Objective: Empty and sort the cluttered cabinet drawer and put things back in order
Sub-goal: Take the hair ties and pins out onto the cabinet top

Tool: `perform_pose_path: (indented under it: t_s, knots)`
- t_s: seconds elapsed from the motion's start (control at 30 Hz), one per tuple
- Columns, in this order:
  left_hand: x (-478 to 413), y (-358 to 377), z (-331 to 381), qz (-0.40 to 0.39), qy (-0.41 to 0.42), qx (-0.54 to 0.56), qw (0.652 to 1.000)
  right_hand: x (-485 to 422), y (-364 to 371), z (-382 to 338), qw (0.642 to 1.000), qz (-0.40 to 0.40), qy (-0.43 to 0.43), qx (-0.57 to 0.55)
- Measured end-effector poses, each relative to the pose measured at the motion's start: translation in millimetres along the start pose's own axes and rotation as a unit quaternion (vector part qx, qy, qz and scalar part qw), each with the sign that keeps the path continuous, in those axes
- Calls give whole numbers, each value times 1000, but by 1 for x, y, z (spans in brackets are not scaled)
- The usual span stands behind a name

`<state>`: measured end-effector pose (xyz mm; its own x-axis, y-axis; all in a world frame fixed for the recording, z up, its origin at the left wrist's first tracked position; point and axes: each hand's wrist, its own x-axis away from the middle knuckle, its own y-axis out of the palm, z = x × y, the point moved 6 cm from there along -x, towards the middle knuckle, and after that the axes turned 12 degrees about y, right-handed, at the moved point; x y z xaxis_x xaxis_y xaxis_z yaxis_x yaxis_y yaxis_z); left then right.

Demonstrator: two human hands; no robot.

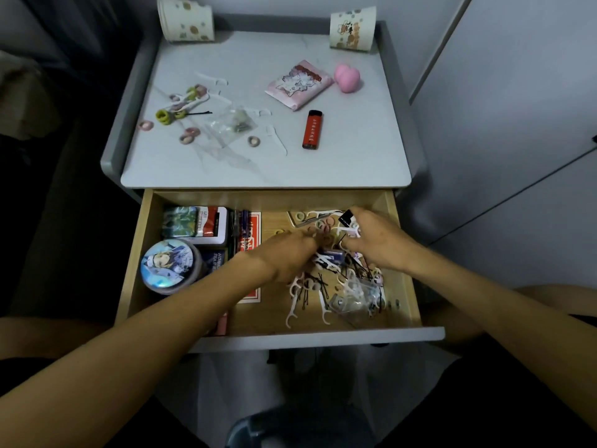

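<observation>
On my head feed the drawer (323,340) stands pulled open below the cabinet top (355,163). My left hand (284,253) and right hand (374,240) are both down in its right-side heap of floss picks (291,310), hair rings (323,226) and black pins (305,299); blur hides what the fingers grasp. A round tin (168,266) sits at the left, a red lighter (312,129) lies up top

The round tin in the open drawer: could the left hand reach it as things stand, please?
Probably yes: the round tin sits uncovered in the drawer, just left of the left hand.
</observation>
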<state>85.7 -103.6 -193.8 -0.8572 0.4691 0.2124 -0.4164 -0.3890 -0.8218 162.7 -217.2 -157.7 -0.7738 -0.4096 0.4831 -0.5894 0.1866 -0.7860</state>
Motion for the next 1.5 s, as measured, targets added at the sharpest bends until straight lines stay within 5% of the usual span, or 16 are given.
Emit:
perform_pose_path:
  t_s: [0.3,0.47,0.6,0.83,1.2,1.5]
  knots:
    - [34,-114,-5,146,-63,168,973,4,-72,-54,997,45,-46,-44]
    - [41,-172,-37,245,-159,317,902,-47,-110,-63,992,53,12,-112]
    - [25,-202,-74,286,-231,379,850,-85,-127,-64,992,112,61,14]
    - [-16,-199,-119,287,-320,321,844,-113,-130,-69,972,161,73,154]
    - [-10,-198,-134,349,-339,358,797,-120,-129,-57,991,117,21,64]
    - [2,-216,-138,373,-365,244,818,-116,-136,-68,980,191,-34,49]
